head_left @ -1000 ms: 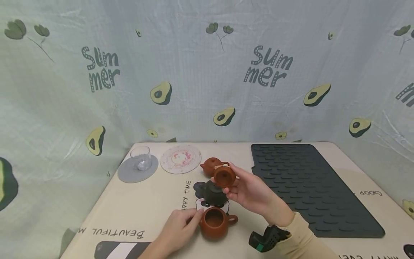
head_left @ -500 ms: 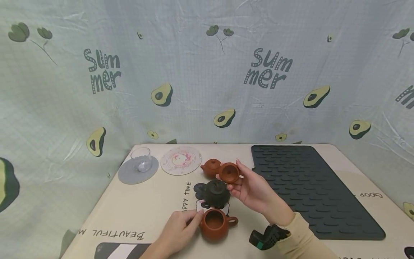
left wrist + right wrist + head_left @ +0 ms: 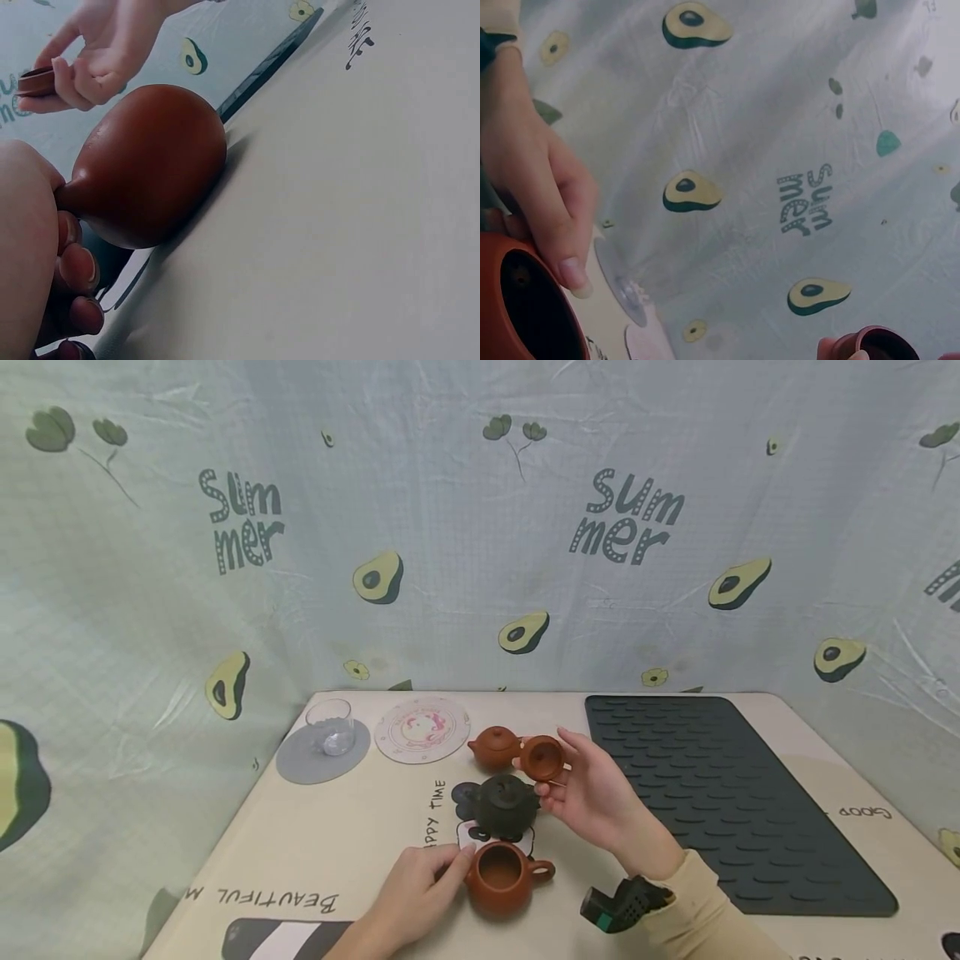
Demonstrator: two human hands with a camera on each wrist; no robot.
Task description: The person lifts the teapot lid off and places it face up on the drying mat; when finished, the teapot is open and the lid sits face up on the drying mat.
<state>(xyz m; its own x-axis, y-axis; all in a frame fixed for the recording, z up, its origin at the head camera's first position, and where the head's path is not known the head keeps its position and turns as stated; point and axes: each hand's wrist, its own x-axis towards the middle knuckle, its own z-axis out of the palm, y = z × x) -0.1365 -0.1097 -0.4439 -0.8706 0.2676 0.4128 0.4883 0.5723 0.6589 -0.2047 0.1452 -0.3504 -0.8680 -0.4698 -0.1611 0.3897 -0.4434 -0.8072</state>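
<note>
A lidless reddish-brown teapot point(image 3: 499, 885) stands near the front of the table, its dark inside showing. My left hand point(image 3: 420, 889) pinches its short spout point(image 3: 73, 196) between thumb and fingers. Raised above the table, my right hand point(image 3: 596, 793) holds a small reddish-brown teapot lid point(image 3: 542, 758), its hollow underside turned toward the head view. The lid point(image 3: 37, 81) also shows in the left wrist view, edge on. Just behind the lidless pot is a black teapot point(image 3: 506, 807). Farther back is a second brown teapot point(image 3: 495, 748) with its lid on, partly hidden behind the held lid.
A clear glass point(image 3: 334, 732) stands on a grey round mat point(image 3: 300, 766) at back left. Beside it lies a pink patterned round mat point(image 3: 422, 732). A ridged dark drying mat point(image 3: 735, 810) covers the right side. A printed curtain point(image 3: 450, 527) rises behind the table.
My right hand has moved slightly right with the lid, turning its underside more toward the head camera. The left hand and the lidless teapot have stayed put.
</note>
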